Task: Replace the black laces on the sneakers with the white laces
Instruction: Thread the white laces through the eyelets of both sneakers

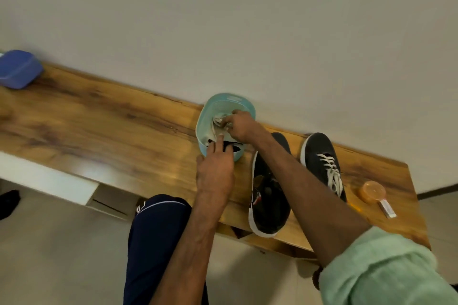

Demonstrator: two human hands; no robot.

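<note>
— Where are the hands?
— Both are at the teal tub (pixel 210 111). The right hand (pixel 241 127), fingers curled, pinches a bunch of white lace (pixel 219 120) inside it. The left hand (pixel 215 168) reaches over the near rim, fingers stretched onto the black lace (pixel 235 147). I cannot tell whether it nips the lace.
— And the tub?
— At the far edge of the table (pixel 111 131), close against the wall (pixel 223 20).
— The sneakers?
— Just right of the tub. The unlaced sneaker (pixel 270 208) lies under the right forearm, its heel jutting over the near edge. The laced sneaker (pixel 319 153), with white lacing, stands beside it, toe near the wall.
— Room to move?
— Bare wood runs left of the tub as far as a blue box (pixel 19 69). An orange lid (pixel 373 190) sits near the right edge
</note>
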